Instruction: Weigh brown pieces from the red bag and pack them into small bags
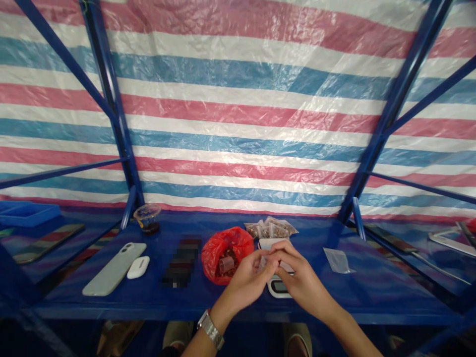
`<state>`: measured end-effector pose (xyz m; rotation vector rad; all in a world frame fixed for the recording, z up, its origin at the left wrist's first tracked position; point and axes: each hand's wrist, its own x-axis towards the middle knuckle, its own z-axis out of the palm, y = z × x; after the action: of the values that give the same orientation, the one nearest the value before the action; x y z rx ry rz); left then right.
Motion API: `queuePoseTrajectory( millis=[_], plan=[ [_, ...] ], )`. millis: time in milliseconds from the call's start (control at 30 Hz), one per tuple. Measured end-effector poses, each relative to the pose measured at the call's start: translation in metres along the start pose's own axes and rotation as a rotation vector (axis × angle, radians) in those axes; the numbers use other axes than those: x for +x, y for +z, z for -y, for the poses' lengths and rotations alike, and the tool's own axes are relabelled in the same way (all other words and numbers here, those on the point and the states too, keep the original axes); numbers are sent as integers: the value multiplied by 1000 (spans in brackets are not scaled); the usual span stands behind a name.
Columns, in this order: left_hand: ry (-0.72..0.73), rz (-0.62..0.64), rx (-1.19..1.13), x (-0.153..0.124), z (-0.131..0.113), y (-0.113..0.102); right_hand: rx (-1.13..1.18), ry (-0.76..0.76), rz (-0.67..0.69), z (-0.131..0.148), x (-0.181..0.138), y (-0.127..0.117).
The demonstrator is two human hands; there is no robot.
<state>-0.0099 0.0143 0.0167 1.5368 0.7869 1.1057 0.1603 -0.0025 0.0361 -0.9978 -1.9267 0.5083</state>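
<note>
My left hand (253, 277) and my right hand (297, 272) meet over a small white digital scale (275, 292). Their fingers are pinched together on a small clear plastic bag (263, 261), mostly hidden by the fingers. Just left of my left hand sits an open red plastic bag (213, 248) full of small brown bits, with a clear plastic cup (226, 265) lying in it. Behind the scale, several filled clear bags (275, 228) lie in a pile. A flat, clear zip bag (337, 261) rests to the right of my right hand.
On the blue table (372, 292) at left are a pale phone (115, 267), a white earphone case (138, 267), a dark blurred-out item (182, 263) and a tub with dark liquid (148, 219). Blue metal posts (115, 109) stand before the striped sheet (238, 109).
</note>
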Motion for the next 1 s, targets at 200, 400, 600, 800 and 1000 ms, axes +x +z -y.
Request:
queuePoseTrajectory(
  millis=[200, 400, 600, 800, 1000],
  plan=[
    [8, -53, 23, -5, -7, -26, 33, 16, -13, 1, 0, 18],
    [106, -409, 143, -3, -11, -66, 28, 13, -16, -9, 20, 48],
    [62, -698, 435, -2, 0, -95, -205, -155, 202, -20, 66, 79],
    [53, -680, 576, -6, 6, -88, -294, -191, 409, -23, 83, 85],
    [36, -658, 798, -7, 9, -82, -265, -128, 370, -39, 76, 81]
  ],
)
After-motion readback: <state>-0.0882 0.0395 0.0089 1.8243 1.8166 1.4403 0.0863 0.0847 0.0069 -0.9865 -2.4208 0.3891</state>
